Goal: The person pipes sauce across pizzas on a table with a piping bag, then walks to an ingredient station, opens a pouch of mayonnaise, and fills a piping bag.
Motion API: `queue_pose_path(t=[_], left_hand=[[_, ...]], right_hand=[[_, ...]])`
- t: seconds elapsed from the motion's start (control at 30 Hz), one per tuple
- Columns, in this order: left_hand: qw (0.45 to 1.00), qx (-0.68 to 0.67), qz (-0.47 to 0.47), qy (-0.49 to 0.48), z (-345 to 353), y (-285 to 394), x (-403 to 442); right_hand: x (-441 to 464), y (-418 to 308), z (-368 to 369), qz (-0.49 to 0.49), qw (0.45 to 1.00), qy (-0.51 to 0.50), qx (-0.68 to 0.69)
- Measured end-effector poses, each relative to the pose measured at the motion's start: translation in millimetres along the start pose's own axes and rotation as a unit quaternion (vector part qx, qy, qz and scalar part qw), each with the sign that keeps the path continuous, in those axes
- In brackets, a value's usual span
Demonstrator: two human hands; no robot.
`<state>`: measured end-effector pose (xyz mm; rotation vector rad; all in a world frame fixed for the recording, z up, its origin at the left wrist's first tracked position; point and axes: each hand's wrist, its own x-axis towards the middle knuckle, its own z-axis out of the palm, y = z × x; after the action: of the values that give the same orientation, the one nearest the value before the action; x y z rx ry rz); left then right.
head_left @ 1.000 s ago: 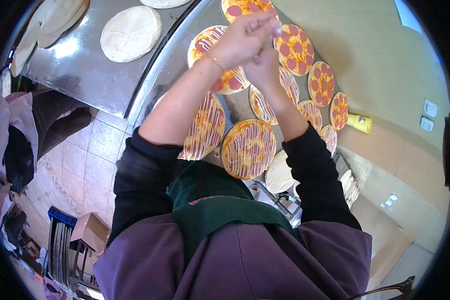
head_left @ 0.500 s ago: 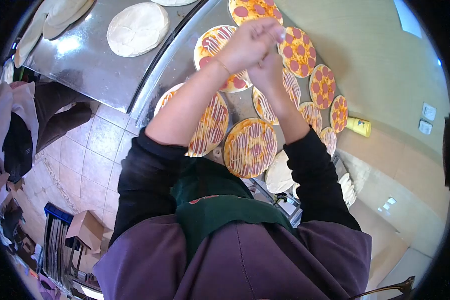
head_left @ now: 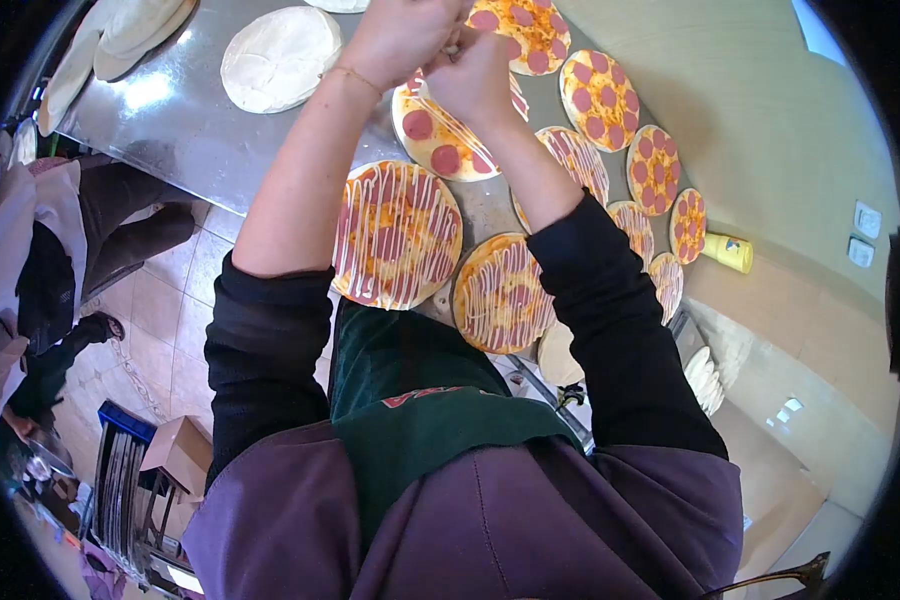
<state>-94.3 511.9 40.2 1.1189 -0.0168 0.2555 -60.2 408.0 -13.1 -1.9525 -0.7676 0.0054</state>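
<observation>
Both of my hands are closed close together above a pizza (head_left: 446,150) with salami slices and white sauce lines. My left hand (head_left: 407,38) is curled at the top of the view, beside my right hand (head_left: 470,82), whose fingers are also wrapped. Whatever they grip is hidden behind the fingers. Nearer my body lie two pizzas striped with white sauce, a left one (head_left: 398,235) and a middle one (head_left: 503,293). To the right sit pizzas without stripes, among them one pizza (head_left: 599,101) with orange topping and salami slices.
A flat white dough round (head_left: 281,60) rests on the metal table (head_left: 210,130), with stacked dough (head_left: 135,30) at its far left. A yellow container (head_left: 728,252) lies by the wall. Another person (head_left: 50,230) stands at the left, near a cardboard box (head_left: 177,455).
My two hands have moved left and slightly farther from my body, still together. The view has shifted a little, and another person's leg and hand now show at the lower left.
</observation>
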Motion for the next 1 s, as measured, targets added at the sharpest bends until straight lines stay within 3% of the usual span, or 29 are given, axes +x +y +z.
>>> queue_pose_path(t=[0.07, 0.2, 0.27, 0.43, 0.5, 0.6, 0.67, 0.77, 0.83, 1.0], left_hand=[[0.999, 0.026, -0.038, 0.006, 14.3, 0.8, -9.0], [0.998, -0.014, -0.057, -0.012, 41.8, -47.8, -26.5], [0.997, -0.041, -0.053, -0.023, 51.1, -60.7, -31.0], [0.998, -0.048, -0.042, -0.001, 39.8, -40.6, -27.3], [0.998, -0.021, -0.04, 0.032, 25.5, -19.9, -21.1], [0.999, 0.02, -0.001, 0.043, 9.1, 8.1, -10.6], [1.0, 0.017, 0.012, 0.019, -0.7, 5.8, -11.1], [0.999, 0.007, -0.023, 0.032, -0.9, -25.4, -18.2], [0.999, -0.024, -0.023, 0.02, 19.4, -36.6, -27.8], [0.998, -0.054, 0.017, 0.002, 48.5, -54.9, -38.5]], right_hand=[[-12.1, 0.5, -16.9, 0.021, 0.994, -0.054, -0.096], [-50.4, 15.2, -47.8, 0.053, 0.992, -0.053, -0.104], [-62.6, 9.0, -58.9, 0.12, 0.987, -0.069, -0.079], [-48.4, 5.5, -43.8, 0.118, 0.981, -0.085, -0.126], [-29.4, 7.7, -21.8, 0.015, 0.998, -0.015, -0.056], [-7.7, -7.4, 1.4, 0.009, 1.0, 0.008, -0.011], [-7.8, -13.4, 3.9, 0.02, 1.0, 0.009, 0.017], [-21.3, 1.4, -7.4, -0.015, 0.997, -0.029, -0.067], [-39.8, 2.8, -28.6, 0.04, 0.986, -0.077, -0.143], [-66.0, 4.5, -46.4, 0.046, 0.996, -0.034, -0.065]])
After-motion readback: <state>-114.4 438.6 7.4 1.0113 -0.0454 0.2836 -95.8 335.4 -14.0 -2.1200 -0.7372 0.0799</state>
